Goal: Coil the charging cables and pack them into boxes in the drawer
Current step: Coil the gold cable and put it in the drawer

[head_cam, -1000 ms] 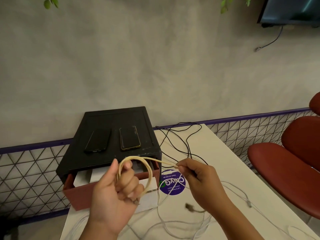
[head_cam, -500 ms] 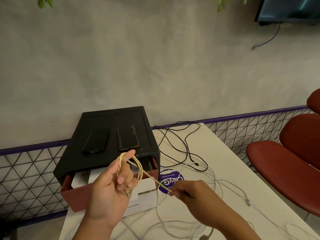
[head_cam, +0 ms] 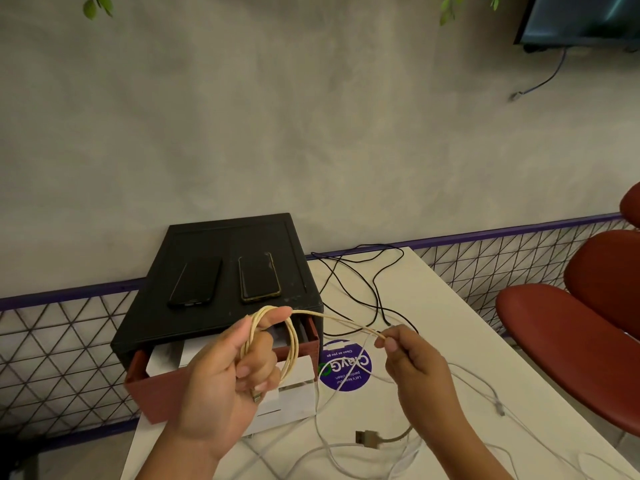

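Head view: left hand (head_cam: 221, 379) curls round the cable (head_cam: 292, 344) loops, which hang over a raised fingertip that sizes them. Right hand (head_cam: 415, 362) pinches the loose strand taut, ready to feed another turn. It all hangs above the open drawer (head_cam: 149, 396) at the table's (head_cam: 415, 289) left edge, boxes (head_cam: 301, 372) waiting.

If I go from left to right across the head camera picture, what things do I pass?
Black phone → gold-edged phone → purple sticker → right hand → red chair.
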Demonstrator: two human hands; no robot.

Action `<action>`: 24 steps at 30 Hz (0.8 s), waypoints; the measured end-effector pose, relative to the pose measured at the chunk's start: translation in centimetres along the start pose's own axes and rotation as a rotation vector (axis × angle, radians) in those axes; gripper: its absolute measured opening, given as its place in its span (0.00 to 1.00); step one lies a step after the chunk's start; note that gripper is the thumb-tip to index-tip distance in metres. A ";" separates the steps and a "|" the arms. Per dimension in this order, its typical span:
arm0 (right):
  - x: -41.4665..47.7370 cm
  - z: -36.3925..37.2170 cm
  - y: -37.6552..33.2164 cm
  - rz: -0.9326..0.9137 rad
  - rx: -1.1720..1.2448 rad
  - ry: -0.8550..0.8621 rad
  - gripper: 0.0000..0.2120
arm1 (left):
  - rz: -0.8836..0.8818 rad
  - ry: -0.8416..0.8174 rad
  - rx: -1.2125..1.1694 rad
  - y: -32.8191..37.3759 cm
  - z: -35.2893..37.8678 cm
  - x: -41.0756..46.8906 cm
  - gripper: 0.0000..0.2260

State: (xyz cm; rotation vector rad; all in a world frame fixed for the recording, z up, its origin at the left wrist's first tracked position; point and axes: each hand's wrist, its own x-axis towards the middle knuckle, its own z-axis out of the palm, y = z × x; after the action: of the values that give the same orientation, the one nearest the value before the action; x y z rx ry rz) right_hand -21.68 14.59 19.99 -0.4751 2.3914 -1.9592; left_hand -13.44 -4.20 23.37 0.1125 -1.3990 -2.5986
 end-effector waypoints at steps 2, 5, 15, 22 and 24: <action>0.1 -0.1 0.0 -0.019 0.010 0.032 0.08 | -0.003 0.012 0.071 0.1 0.2 -0.1 0.24; 0.3 -0.4 0.2 -0.045 0.011 0.090 0.08 | -0.012 0.030 0.137 0.3 0.5 -0.4 0.18; 1.7 -2.0 0.4 -0.185 -0.082 0.300 0.15 | -0.138 -0.066 0.299 0.3 0.7 -1.1 0.17; 0.9 -1.0 0.1 -0.125 -0.103 0.203 0.12 | -0.189 -0.178 -0.093 0.8 0.6 -0.8 0.29; 0.7 -0.6 0.2 -0.084 -0.086 0.093 0.11 | -0.173 -0.263 -0.261 0.8 0.1 -0.2 0.23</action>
State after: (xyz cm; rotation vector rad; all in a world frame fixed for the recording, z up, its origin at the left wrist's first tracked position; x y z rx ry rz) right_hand -22.46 15.04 20.07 -0.5054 2.5619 -1.9594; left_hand -13.12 -4.48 24.09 -0.1576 -1.1515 -3.0047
